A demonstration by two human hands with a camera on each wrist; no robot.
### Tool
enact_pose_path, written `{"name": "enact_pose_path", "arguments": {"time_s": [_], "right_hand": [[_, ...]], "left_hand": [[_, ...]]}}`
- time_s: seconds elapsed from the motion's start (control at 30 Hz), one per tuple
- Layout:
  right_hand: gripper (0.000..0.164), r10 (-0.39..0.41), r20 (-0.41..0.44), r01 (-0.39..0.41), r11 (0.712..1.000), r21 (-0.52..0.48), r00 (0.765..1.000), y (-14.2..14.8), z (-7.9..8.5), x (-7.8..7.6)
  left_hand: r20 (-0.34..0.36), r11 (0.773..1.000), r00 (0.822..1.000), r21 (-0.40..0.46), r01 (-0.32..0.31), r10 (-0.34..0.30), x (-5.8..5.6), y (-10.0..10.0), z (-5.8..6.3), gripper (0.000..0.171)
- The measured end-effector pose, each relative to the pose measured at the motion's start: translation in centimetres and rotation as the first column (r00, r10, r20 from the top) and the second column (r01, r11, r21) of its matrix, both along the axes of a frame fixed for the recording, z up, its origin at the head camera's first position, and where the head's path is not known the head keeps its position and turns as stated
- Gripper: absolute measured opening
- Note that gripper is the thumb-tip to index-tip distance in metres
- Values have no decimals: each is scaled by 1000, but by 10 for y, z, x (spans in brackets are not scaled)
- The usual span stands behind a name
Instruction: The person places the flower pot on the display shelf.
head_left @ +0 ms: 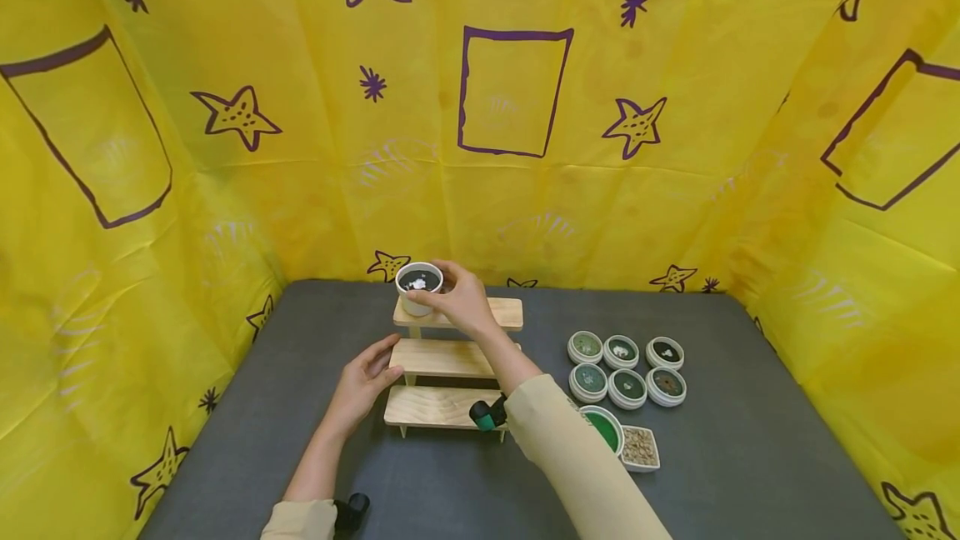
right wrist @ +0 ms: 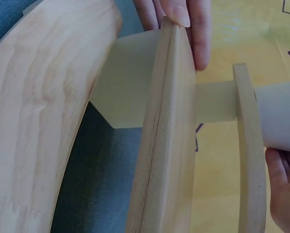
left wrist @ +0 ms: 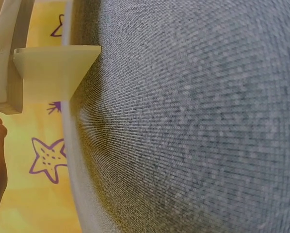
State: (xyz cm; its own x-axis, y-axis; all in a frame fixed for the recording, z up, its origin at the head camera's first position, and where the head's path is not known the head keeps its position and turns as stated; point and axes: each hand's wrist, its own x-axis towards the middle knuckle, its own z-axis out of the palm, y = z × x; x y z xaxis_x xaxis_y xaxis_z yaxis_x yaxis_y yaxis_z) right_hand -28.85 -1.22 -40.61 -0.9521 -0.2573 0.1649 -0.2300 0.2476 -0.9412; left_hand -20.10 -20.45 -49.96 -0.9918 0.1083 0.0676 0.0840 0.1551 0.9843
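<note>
A three-tier wooden stand (head_left: 450,358) stands on the dark table. My right hand (head_left: 461,298) grips a small white pot (head_left: 417,278) by its side, thumb in front and fingers behind. Dark filling with white bits on top shows inside the pot, which is upright at the left end of the top tier. In the right wrist view, the pot's pale wall (right wrist: 281,114) meets the top board. My left hand (head_left: 360,382) holds the left end of the middle tier, thumb toward me. The left wrist view mostly catches grey cloth and a support leg (left wrist: 55,73).
Right of the stand are several round white bowls (head_left: 627,388) with green or dark contents. Nearer me, a larger bowl with green inside (head_left: 602,430) sits partly behind my right sleeve, beside a square dish of beige pieces (head_left: 640,448). Yellow patterned cloth (head_left: 517,215) surrounds the table.
</note>
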Motion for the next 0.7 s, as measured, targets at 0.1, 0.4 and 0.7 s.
{"name": "enact_pose_path", "arguments": {"time_s": [0.1, 0.4, 0.7], "right_hand": [[77, 7, -2, -7, 1000, 5, 1000, -1, -2, 0], [77, 14, -16, -14, 1000, 13, 1000, -2, -6, 1], [83, 1, 18, 0, 1000, -3, 1000, 2, -3, 2]], "left_hand": [[-1, 1000, 1000, 1, 0, 0, 0, 0, 0, 60], [1, 1000, 1000, 2, 7, -7, 2, -1, -2, 61], [-1, 1000, 1000, -9, 7, -7, 1, -1, 0, 62]]}}
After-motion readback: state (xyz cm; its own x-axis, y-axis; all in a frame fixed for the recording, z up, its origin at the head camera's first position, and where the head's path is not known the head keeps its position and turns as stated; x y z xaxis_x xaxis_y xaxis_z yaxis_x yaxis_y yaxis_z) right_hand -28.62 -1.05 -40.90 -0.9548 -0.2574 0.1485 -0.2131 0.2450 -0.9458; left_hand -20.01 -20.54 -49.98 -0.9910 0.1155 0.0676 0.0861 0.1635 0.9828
